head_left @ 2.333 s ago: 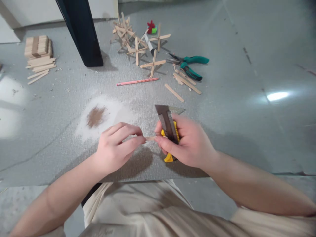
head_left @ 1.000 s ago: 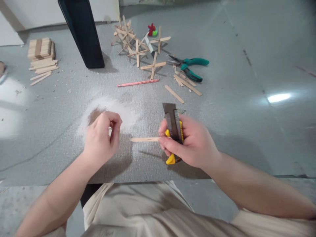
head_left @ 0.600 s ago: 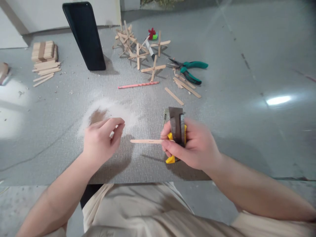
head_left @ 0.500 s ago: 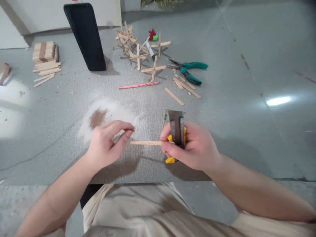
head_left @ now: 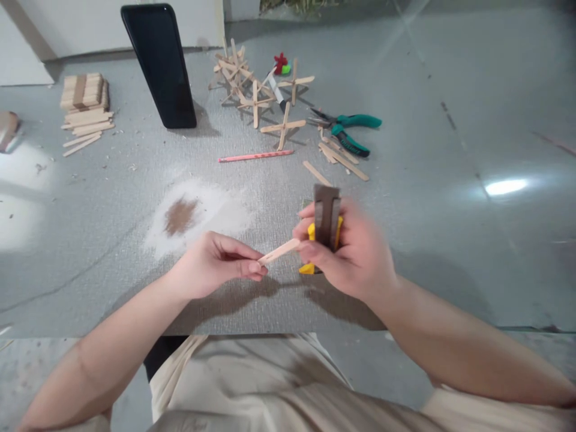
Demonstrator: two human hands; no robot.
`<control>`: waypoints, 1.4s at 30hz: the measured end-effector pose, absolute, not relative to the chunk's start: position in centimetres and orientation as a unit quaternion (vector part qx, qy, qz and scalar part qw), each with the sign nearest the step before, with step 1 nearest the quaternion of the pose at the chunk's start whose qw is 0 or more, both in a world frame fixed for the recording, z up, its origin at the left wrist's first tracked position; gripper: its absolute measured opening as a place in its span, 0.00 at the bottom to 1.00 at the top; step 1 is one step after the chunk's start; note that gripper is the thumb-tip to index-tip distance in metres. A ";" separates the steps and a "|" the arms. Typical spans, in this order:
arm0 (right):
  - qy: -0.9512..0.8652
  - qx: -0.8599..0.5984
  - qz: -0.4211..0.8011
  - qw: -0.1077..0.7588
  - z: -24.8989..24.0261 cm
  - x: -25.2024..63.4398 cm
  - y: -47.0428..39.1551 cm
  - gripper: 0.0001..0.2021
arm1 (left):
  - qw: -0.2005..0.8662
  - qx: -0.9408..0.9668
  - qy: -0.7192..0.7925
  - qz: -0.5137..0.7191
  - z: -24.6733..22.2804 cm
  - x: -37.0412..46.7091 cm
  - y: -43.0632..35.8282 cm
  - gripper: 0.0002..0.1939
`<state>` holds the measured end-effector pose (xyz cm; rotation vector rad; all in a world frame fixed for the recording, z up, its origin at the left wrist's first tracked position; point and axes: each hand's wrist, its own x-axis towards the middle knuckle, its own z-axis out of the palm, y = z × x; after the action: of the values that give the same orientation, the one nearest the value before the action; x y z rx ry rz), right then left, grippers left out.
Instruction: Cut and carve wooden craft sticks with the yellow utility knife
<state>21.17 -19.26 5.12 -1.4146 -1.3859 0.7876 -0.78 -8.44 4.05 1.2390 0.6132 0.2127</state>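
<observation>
My left hand (head_left: 227, 264) pinches the left end of a wooden craft stick (head_left: 279, 252) between thumb and fingers. The stick slants up to the right, and its other end meets the thumb and fingertips of my right hand (head_left: 355, 255). That right hand is closed around a utility knife (head_left: 327, 216) with a dark metal front and yellow parts; the front points away from me. Its grip is mostly hidden by my fingers. Just beyond the knife lies a loose craft stick (head_left: 316, 173), partly covered.
Green-handled pliers (head_left: 355, 126) lie by loose sticks, near crossed-stick pieces (head_left: 283, 126) and a pink pencil (head_left: 255, 156). A phone (head_left: 159, 69) stands upright at the back. Bundled sticks (head_left: 83, 91) lie at left. White powder (head_left: 220, 207) with a brown patch is on the table (head_left: 432, 240).
My left hand has moved right and closed on the craft stick's left end. The stick has turned from level to slanting. My right hand has risen slightly with the knife.
</observation>
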 end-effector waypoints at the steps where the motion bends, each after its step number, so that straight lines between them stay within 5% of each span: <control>1: -0.555 -0.562 0.344 0.507 5.0 21.4 -19.4 0.12 | 0.775 0.552 0.286 0.116 3.9 -0.7 -8.3 0.10; 10: -0.592 -0.551 0.416 0.415 5.4 21.5 -19.9 0.08 | 0.652 0.602 0.355 0.293 3.7 -0.5 -9.0 0.11; 15: -0.483 -0.577 0.470 0.461 5.3 19.6 -18.8 0.21 | 0.435 0.761 0.352 0.328 3.2 0.3 -10.2 0.09; 20: -0.431 -0.604 0.486 0.461 5.1 19.2 -18.1 0.11 | 0.255 0.851 0.271 0.370 3.2 0.6 -11.1 0.10; 22: -0.451 -0.595 0.482 0.459 5.0 19.5 -18.2 0.10 | 0.311 0.831 0.284 0.363 3.4 0.6 -11.0 0.08; 26: -0.531 -0.586 0.427 0.439 5.2 20.3 -18.4 0.07 | 0.683 0.650 0.276 0.187 3.5 0.3 -10.1 0.11; 29: -0.593 -0.576 0.382 0.414 5.4 20.7 -18.3 0.06 | 0.838 0.483 0.246 0.058 3.3 0.1 -9.2 0.15; 37: -0.586 -0.514 0.388 0.492 4.7 21.4 -19.3 0.08 | 0.866 0.423 0.253 0.079 3.4 0.0 -8.7 0.19; 42: -0.836 -0.405 0.179 0.324 4.6 23.9 -18.5 0.04 | 0.821 0.468 0.276 0.177 4.5 -0.3 -9.8 0.11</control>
<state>23.94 -18.45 4.61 -1.0634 -2.1928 0.4695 -0.35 -9.80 4.50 0.9957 0.5875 0.3770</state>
